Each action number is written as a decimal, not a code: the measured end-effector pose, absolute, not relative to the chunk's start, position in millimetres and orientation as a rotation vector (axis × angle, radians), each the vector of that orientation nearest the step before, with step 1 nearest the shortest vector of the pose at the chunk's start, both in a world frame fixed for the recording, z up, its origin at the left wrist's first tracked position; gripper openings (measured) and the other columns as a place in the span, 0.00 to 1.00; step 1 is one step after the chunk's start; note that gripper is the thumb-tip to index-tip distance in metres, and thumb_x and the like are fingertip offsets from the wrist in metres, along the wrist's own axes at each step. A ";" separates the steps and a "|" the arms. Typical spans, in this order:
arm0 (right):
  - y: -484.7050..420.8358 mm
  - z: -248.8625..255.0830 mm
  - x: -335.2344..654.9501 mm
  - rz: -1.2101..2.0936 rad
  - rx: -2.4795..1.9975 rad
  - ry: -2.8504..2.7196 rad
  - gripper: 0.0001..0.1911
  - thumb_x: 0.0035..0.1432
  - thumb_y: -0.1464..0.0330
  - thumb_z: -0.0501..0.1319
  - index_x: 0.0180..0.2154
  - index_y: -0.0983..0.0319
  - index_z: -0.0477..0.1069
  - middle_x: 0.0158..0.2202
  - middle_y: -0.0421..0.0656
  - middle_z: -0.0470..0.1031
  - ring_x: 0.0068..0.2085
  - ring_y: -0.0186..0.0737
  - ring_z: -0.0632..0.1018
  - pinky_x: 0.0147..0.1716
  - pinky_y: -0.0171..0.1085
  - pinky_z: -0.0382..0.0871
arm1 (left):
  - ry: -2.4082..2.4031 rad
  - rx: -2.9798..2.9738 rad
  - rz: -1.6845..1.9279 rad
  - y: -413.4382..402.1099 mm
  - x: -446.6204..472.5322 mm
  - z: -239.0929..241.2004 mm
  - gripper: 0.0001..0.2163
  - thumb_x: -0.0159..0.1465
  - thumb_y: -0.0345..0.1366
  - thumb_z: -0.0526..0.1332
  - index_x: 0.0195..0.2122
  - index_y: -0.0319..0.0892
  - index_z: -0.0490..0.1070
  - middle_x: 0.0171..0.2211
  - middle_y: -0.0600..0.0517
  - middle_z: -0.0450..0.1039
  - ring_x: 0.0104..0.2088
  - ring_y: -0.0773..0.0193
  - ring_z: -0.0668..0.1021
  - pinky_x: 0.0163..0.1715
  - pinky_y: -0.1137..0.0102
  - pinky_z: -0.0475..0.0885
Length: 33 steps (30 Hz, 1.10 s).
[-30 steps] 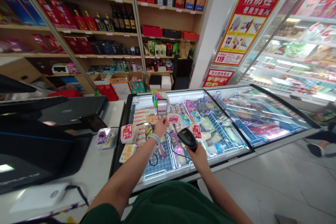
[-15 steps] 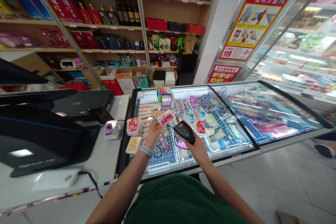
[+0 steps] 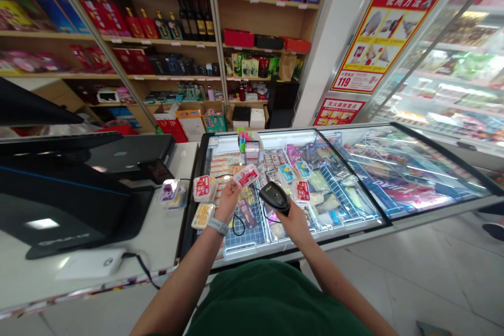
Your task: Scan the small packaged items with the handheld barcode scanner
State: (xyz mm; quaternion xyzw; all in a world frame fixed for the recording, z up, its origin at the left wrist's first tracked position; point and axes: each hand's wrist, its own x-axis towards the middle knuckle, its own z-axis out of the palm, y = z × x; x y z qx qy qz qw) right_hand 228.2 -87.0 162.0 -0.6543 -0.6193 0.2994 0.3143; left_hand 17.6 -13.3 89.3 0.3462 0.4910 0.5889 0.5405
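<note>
My left hand (image 3: 229,200), with a watch on its wrist, is closed on the near left edge of a small tub with a red-and-white label (image 3: 247,175), held tilted above the freezer. In my right hand (image 3: 294,222) is a black barcode scanner (image 3: 274,196), its head pointing toward the tub, a small gap between them. Left of my left hand, a red-labelled tub (image 3: 202,187) and a yellow-labelled tub (image 3: 203,215) rest on the freezer's left side. Beyond the scanner lie two blue-labelled tubs (image 3: 286,172) and another red-labelled one (image 3: 302,190).
The glass-topped freezer (image 3: 346,232) holds baskets of packaged goods. On the counter (image 3: 165,241) at left stand a black checkout terminal (image 3: 71,205), purple-labelled tubs (image 3: 170,192) and a white box-shaped device (image 3: 92,264). A black cord (image 3: 238,224) loops near my left wrist. Stocked shelves stand behind.
Both hands have shifted slightly left over the freezer, with the tub and scanner still held. The camera view has moved a little. Grips look the same.
</note>
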 end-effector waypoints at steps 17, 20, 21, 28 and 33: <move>-88.3 160.8 225.6 0.808 -1.725 -1.650 0.16 0.52 0.69 0.60 0.45 0.64 0.70 0.40 0.48 0.78 0.43 0.47 0.78 0.42 0.39 0.69 | 1.178 0.727 1.393 -17.3 15.5 98.4 0.17 0.49 0.37 0.68 0.39 0.40 0.70 0.35 0.47 0.78 0.36 0.62 0.78 0.40 0.68 0.70; -88.0 160.4 225.9 0.805 -1.701 -1.646 0.16 0.52 0.68 0.60 0.45 0.63 0.70 0.41 0.47 0.78 0.43 0.47 0.78 0.42 0.39 0.69 | 1.209 0.643 1.368 -25.7 10.8 93.9 0.14 0.50 0.37 0.67 0.38 0.41 0.71 0.35 0.49 0.78 0.35 0.63 0.78 0.38 0.69 0.70; -87.7 160.5 226.1 0.804 -1.695 -1.646 0.16 0.52 0.68 0.60 0.45 0.63 0.70 0.41 0.47 0.78 0.43 0.47 0.78 0.42 0.39 0.69 | 1.224 0.606 1.358 -30.7 8.1 91.3 0.13 0.51 0.37 0.67 0.37 0.41 0.71 0.35 0.49 0.78 0.35 0.64 0.78 0.37 0.70 0.70; -86.8 161.3 226.9 0.801 -1.722 -1.673 0.14 0.52 0.67 0.60 0.43 0.63 0.70 0.39 0.47 0.78 0.42 0.46 0.78 0.40 0.38 0.69 | 1.406 0.285 1.336 -86.0 -25.7 64.1 0.07 0.54 0.32 0.63 0.34 0.41 0.69 0.35 0.48 0.77 0.36 0.63 0.79 0.33 0.72 0.69; -87.1 156.8 223.8 0.807 -1.725 -1.721 0.15 0.53 0.68 0.60 0.44 0.64 0.70 0.40 0.48 0.78 0.43 0.47 0.78 0.41 0.38 0.69 | 1.554 0.130 1.356 -116.1 -49.4 48.7 0.02 0.56 0.30 0.61 0.31 0.42 0.69 0.34 0.49 0.77 0.37 0.62 0.80 0.30 0.73 0.69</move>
